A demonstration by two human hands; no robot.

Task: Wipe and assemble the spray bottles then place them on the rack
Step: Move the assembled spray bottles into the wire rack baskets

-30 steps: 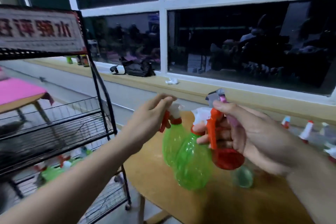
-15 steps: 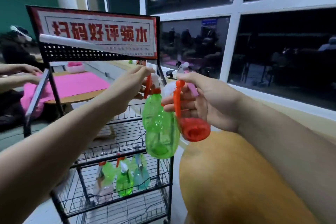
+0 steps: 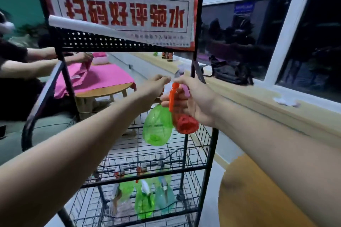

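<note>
My left hand (image 3: pixel 156 86) pinches the spray head of a green bottle (image 3: pixel 157 125), which hangs below it over the black wire rack (image 3: pixel 212 145). My right hand (image 3: pixel 191 101) grips a red bottle (image 3: pixel 186 123) by its neck, its orange trigger (image 3: pixel 172 96) between my fingers; a pinkish spray head (image 3: pixel 180 73) sticks up behind that hand. The two bottles touch side by side above the rack's upper shelf. Several green and bluish spray bottles (image 3: pixel 144 201) stand on the lower shelf.
A red-and-white sign (image 3: pixel 121 14) tops the rack. A wooden table (image 3: pixel 254 193) edge lies at lower right. Left of the rack another person's arms (image 3: pixel 36 62) work at a pink-covered table (image 3: pixel 103 79). A window ledge (image 3: pixel 258 97) with a black bag (image 3: pixel 230 73) runs along the right.
Both hands carried the bottles from above the wooden table leftward to the rack. The view turned left, so the rack now sits straight ahead and closer.
</note>
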